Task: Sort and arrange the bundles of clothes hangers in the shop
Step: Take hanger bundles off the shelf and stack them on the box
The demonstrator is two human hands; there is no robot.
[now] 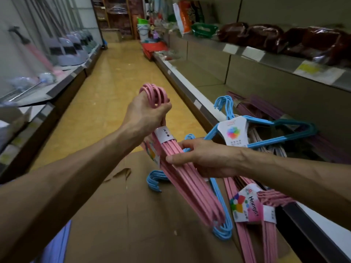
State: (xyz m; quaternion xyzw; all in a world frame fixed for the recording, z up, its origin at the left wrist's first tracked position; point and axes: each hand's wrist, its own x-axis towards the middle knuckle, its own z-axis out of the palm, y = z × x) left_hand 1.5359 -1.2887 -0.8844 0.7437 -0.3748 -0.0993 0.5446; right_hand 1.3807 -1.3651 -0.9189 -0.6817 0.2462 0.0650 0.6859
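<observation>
Pink hanger bundle [182, 164], banded with a white paper label, hangs tilted in mid-air above a brown cardboard box [121, 205]; the left hand [146, 114] grasps it around the hooks at the top, while the right hand [203, 158] pinches its bars lower down. Under it on the cardboard lie a blue hanger bundle [221, 221] and a second pink bundle [252, 215] labelled "Hanger". Another blue labelled bundle [266, 130] rests on the lower shelf [190, 86] to the right.
</observation>
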